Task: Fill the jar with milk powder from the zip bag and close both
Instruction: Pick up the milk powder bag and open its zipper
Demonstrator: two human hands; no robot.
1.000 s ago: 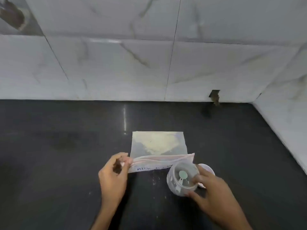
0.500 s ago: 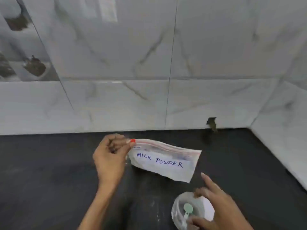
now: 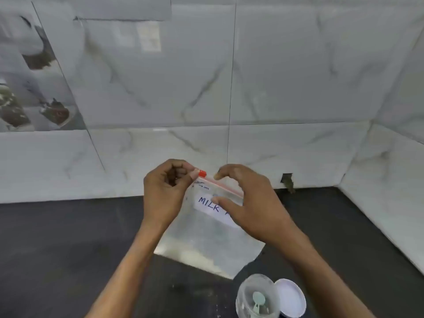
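Step in hand: opening the zip bag (image 3: 206,244), which hangs above the dark counter (image 3: 57,249) in the middle of the frame, with no filling begun, as I judge it
Left hand (image 3: 163,191): fingers curled, thumb and forefinger pinching the bag's top corner just left of the red slider (image 3: 202,173)
Right hand (image 3: 254,203): arched over the bag's top edge, thumb and forefinger well apart; the thumb tip touches the label (image 3: 206,201) and the forefinger curls near the zip strip (image 3: 226,186); it clamps nothing that I can see
Milk powder (image 3: 195,253): a pale layer along the bag's lower edge, well below the strip
Jar (image 3: 257,299): lower right of the frame, open, mouth towards the camera, a pale green scoop (image 3: 258,298) inside
Lid (image 3: 291,297): white, just right of the jar, touching it or nearly so
Doing it well: keep the left pinch firm on the corner so the strip stays taut, take the slider between right thumb and forefinger, and draw it along the strip towards the right in one even pull
Keep in mind: hold the top edge level and the bag hanging, so the powder stays low
Risk: a loose corner lets the film bunch and the slider jam
Afterwards: bring the open mouth over the jar before tipping
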